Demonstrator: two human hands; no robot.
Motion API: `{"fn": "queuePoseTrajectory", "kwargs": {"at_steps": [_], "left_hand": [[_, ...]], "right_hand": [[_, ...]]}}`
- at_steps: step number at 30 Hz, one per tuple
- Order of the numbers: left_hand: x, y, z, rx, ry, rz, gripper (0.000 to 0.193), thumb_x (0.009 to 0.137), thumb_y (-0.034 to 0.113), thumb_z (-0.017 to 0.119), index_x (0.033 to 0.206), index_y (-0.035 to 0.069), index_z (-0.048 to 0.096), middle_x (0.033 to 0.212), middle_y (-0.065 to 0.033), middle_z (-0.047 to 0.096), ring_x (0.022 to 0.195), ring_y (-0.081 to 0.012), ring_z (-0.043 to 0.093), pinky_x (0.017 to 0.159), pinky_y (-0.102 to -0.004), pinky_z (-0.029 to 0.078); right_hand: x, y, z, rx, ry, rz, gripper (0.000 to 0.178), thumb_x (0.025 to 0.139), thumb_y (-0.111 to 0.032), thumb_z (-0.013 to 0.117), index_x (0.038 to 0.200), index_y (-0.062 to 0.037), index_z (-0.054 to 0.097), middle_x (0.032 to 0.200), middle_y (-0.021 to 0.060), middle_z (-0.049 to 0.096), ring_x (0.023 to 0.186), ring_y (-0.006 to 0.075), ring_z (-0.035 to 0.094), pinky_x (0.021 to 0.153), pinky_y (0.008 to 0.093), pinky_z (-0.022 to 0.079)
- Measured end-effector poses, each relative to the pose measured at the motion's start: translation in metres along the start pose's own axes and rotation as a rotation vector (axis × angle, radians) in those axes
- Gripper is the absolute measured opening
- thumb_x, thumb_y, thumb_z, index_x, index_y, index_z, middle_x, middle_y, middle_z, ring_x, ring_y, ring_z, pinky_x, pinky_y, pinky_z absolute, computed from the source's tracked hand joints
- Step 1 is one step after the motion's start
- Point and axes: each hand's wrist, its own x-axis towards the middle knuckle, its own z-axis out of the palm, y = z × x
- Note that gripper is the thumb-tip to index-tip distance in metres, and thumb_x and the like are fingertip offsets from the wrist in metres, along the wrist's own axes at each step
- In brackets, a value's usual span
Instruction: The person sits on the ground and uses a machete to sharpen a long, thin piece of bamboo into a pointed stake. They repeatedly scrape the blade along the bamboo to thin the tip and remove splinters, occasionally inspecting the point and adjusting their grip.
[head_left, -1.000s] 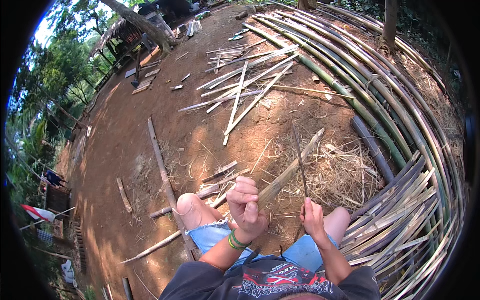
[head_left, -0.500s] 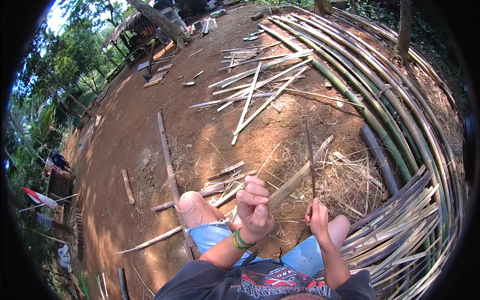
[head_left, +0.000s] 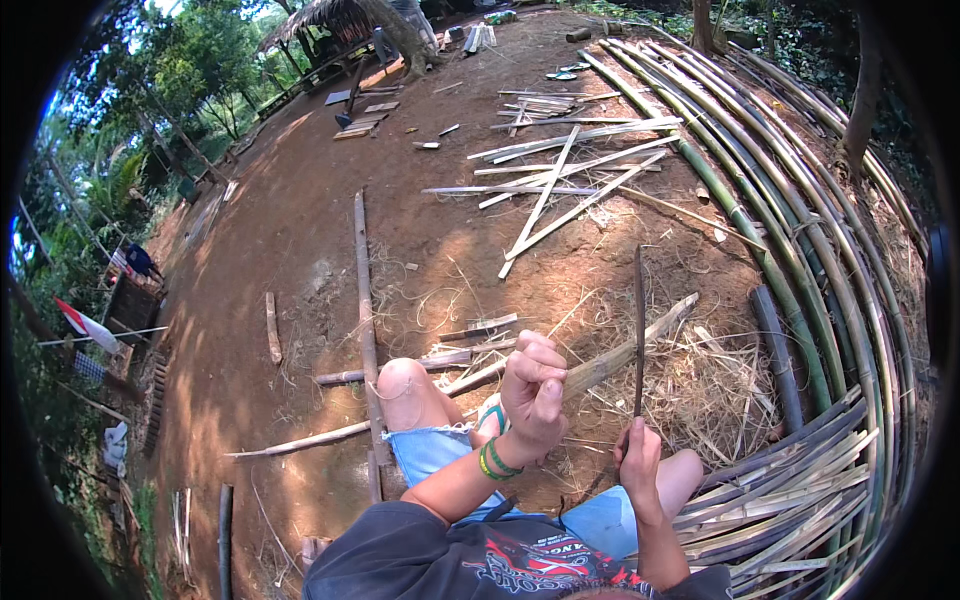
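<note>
My right hand (head_left: 640, 455) is closed round the handle of a long knife (head_left: 639, 330), whose dark, narrow blade points away from me, nearly upright in the view. My left hand (head_left: 535, 395) is raised in front of my lap, thumb against curled fingers. Whatever it pinches is too thin or too hidden to make out. Just beyond its fingers a flat wooden stick (head_left: 630, 350) slants up to the right, crossing behind the blade. Its near end disappears behind my left hand, so I cannot tell whether they touch.
Thin shavings (head_left: 715, 390) lie beyond my right knee. Split bamboo strips (head_left: 780, 500) are heaped at my right, beside long bamboo poles (head_left: 740, 205). More pale strips (head_left: 560, 180) lie crossed ahead. A long pole (head_left: 366, 310) runs past my left knee, near short wood pieces (head_left: 445, 360).
The whole view has turned slightly, shifting the scene to the right. Both hands keep nearly the same pose, the knife still in my right hand; its blade now crosses in front of the wooden stick.
</note>
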Motion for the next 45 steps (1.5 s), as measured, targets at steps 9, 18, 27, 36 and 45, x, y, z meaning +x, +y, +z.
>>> {"fn": "queuePoseTrajectory", "kwargs": {"at_steps": [9, 18, 27, 36, 45], "left_hand": [[0.001, 0.003, 0.008, 0.024, 0.044, 0.021, 0.019, 0.086, 0.022, 0.052, 0.082, 0.008, 0.041, 0.070, -0.0031, 0.038, 0.074, -0.0168, 0.035, 0.076, -0.0351, 0.033], [0.002, 0.007, 0.018, -0.041, 0.057, 0.014, 0.015, 0.086, 0.020, 0.050, 0.081, 0.010, 0.040, 0.073, -0.0028, 0.035, 0.075, -0.0170, 0.035, 0.080, -0.0363, 0.035], [0.005, 0.001, 0.021, 0.073, 0.022, 0.132, 0.017, 0.084, 0.019, 0.046, 0.078, 0.010, 0.033, 0.067, -0.0028, 0.033, 0.072, -0.0171, 0.033, 0.076, -0.0364, 0.033], [0.014, -0.014, 0.042, 0.110, 0.015, 0.284, 0.024, 0.088, 0.024, 0.043, 0.071, 0.013, 0.030, 0.059, 0.0001, 0.028, 0.063, -0.0159, 0.029, 0.068, -0.0352, 0.030], [0.027, -0.026, 0.055, -0.110, -0.015, 0.265, 0.045, 0.100, 0.046, 0.035, 0.071, 0.015, 0.022, 0.057, 0.0006, 0.022, 0.062, -0.0159, 0.024, 0.065, -0.0344, 0.027]], "right_hand": [[0.036, 0.077, -0.037, -0.092, 0.177, 0.180, 0.066, 0.103, -0.052, 0.034, 0.058, -0.0048, 0.046, 0.048, 0.0035, 0.046, 0.042, 0.0125, 0.041, 0.043, 0.0305, 0.035], [-0.007, 0.018, -0.011, -0.083, -0.012, -0.124, 0.059, 0.101, -0.046, 0.044, 0.067, 0.0018, 0.049, 0.050, 0.0094, 0.047, 0.050, 0.0187, 0.046, 0.051, 0.0397, 0.038], [0.030, 0.035, -0.029, -0.050, 0.137, 0.173, 0.062, 0.101, -0.047, 0.044, 0.065, 0.0026, 0.052, 0.050, 0.0092, 0.043, 0.052, 0.0163, 0.043, 0.053, 0.0401, 0.037], [-0.035, -0.081, -0.010, -0.040, -0.123, -0.245, 0.051, 0.097, -0.044, 0.052, 0.070, -0.0006, 0.052, 0.050, 0.0163, 0.043, 0.043, 0.0335, 0.049, 0.045, 0.0395, 0.037], [-0.019, -0.064, -0.031, -0.131, -0.118, -0.187, 0.047, 0.096, -0.040, 0.056, 0.072, 0.0004, 0.059, 0.050, 0.0203, 0.047, 0.047, 0.0377, 0.055, 0.045, 0.0423, 0.040]]}}
